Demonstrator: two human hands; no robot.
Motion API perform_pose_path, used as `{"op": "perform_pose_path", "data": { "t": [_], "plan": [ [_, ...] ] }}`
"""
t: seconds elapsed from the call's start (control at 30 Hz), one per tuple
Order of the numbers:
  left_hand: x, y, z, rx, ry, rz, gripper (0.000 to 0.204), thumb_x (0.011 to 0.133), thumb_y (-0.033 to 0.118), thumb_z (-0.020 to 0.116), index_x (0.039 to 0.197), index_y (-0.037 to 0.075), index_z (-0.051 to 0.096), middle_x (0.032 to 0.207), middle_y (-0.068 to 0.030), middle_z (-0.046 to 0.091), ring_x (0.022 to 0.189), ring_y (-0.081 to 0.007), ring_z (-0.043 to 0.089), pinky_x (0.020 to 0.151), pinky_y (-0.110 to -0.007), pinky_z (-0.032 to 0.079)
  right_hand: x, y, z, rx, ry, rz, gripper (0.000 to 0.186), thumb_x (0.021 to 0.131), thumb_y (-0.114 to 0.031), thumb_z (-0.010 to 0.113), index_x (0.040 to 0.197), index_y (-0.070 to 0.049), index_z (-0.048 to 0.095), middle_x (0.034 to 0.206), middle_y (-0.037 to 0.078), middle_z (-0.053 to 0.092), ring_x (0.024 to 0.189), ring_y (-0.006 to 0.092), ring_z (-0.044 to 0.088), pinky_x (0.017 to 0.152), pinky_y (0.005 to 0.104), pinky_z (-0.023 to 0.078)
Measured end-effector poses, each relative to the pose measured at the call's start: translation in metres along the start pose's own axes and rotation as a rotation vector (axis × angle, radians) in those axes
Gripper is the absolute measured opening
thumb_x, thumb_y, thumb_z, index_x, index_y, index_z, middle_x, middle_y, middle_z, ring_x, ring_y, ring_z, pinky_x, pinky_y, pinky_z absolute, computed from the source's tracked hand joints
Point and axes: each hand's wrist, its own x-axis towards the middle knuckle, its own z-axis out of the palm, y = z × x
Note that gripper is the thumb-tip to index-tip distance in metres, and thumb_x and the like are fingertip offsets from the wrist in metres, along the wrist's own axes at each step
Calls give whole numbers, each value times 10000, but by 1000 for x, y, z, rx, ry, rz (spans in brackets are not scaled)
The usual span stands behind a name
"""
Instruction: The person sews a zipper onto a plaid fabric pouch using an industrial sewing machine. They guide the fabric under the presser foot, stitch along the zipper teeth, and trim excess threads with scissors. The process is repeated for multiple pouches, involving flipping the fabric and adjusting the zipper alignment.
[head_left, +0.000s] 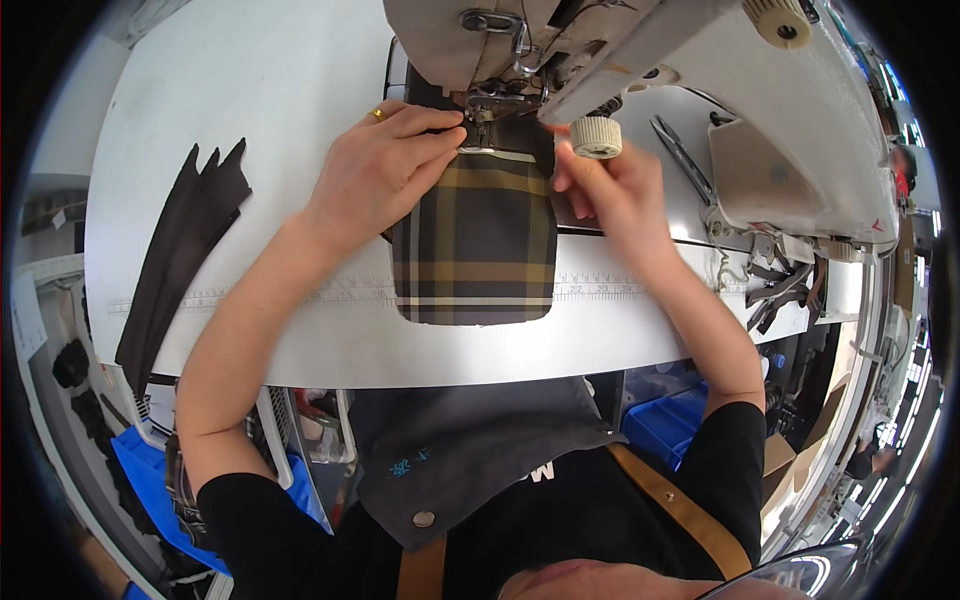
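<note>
Plaid fabric piece runs lengthwise away from me, top end under the presser foot. Left hand flat on it, fingers extended; right hand pinches its right edge.

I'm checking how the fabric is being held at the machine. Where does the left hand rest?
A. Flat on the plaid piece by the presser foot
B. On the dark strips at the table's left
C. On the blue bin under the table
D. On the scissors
A: the left hand lies flat on the plaid piece, its fingertips reaching the presser foot.
</note>
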Motion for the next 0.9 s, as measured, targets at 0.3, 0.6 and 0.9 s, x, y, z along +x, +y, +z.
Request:
{"op": "perform_pose_path", "data": {
  "t": [0.3, 0.6, 0.9],
  "plan": [
    [-2, -4, 2, -210, 37, -146, 164, 782, 115, 675, 940, 73, 690, 995, -31, 668, 864, -232, 602, 763, -320, 500, 30, -8, -1, -76, -145, 47, 182, 883, -188, 604, 953, -21, 622, 694, 11, 611, 587, 69, 562, 485, 235, 438],
    [14, -2, 0, -16, -4, -56, 144, 791, 178, 655, 852, 49, 671, 884, -58, 649, 786, -237, 616, 678, -337, 471, 43, 23, 33, -355, 78, -362, 144, 815, -168, 643, 815, -23, 647, 652, 115, 623, 552, 260, 602, 521, 332, 479],
    [16, -5, 0, -328, -54, -279, 123, 789, 133, 631, 835, 28, 675, 844, -75, 635, 746, -245, 617, 676, -315, 480, 16, 14, 18, -216, -12, -365, 157, 847, -166, 623, 870, -18, 670, 636, 117, 626, 560, 256, 615, 527, 328, 466]
  ]
}}
